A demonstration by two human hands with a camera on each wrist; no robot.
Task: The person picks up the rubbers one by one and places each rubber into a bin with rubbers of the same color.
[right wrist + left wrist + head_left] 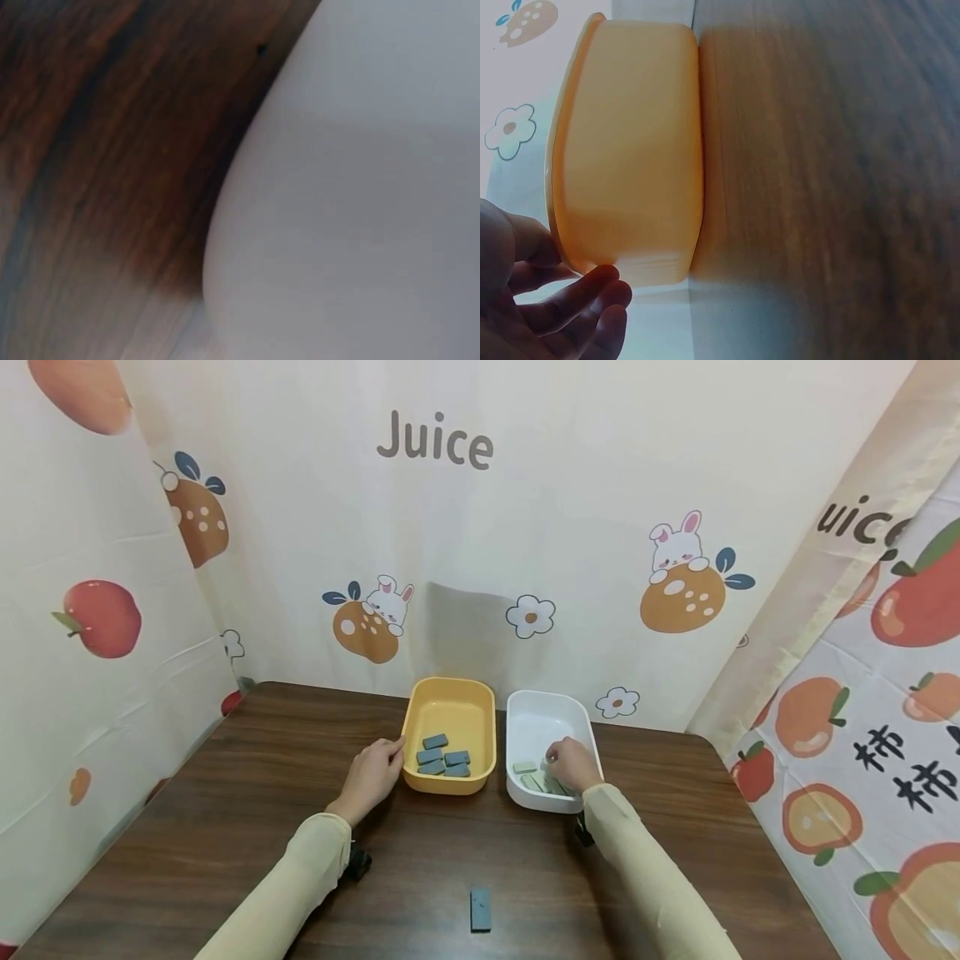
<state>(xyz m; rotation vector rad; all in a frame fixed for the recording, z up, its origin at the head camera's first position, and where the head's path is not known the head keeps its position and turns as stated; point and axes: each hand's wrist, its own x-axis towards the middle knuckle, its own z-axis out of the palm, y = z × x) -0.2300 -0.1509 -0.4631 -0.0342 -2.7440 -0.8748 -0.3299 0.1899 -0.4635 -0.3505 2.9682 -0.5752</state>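
At the yellow bin my left hand grips the near left part of the rim. The left wrist view shows the thumb at the rim and the other fingers curled against the outer wall. Several dark grey-blue blocks lie in the near half of that bin. My right hand reaches into the white bin, its curled fingertips pinching a pale green block. Below them lie several more pale green blocks, partly hidden by the hand. Only the white bin's outer wall and tabletop fill the right wrist view.
A single dark grey-blue block lies on the brown wooden table, near the front and between the forearms. The two bins stand side by side with a narrow gap. Behind them hangs a printed curtain, with more cloth at both sides.
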